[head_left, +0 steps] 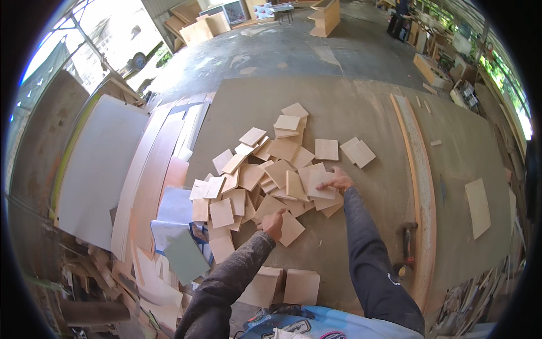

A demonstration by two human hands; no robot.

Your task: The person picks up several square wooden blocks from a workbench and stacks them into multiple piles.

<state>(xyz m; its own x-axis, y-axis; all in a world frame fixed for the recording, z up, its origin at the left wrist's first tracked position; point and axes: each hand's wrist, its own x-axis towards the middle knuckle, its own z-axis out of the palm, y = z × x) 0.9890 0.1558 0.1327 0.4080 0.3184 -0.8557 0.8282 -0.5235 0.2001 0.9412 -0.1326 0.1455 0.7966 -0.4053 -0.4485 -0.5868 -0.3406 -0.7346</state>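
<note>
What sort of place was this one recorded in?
Probably a woodworking shop: a heap of wooden squares covers part of the worktop, large boards stand at the left, and scrap strips are piled at the lower right.

Square, pale wooden tiles [283, 149] are lying in a loose heap, overlapping at many angles; some are resting flat, others are tilting on their neighbours and showing their edges. Their faces are ranging from cream to light tan. At the heap's right side, the right hand [339, 180] is touching a top tile [322, 195], which is overlapping others. The left hand [272, 225] is hovering over or touching the near side, exactly which being unclear, and a corner tile [292, 229] is lying just beside it. A lone tile [326, 150] is lying flat beyond the right hand, and an overlapping pair [358, 152] is resting farther right.
</note>
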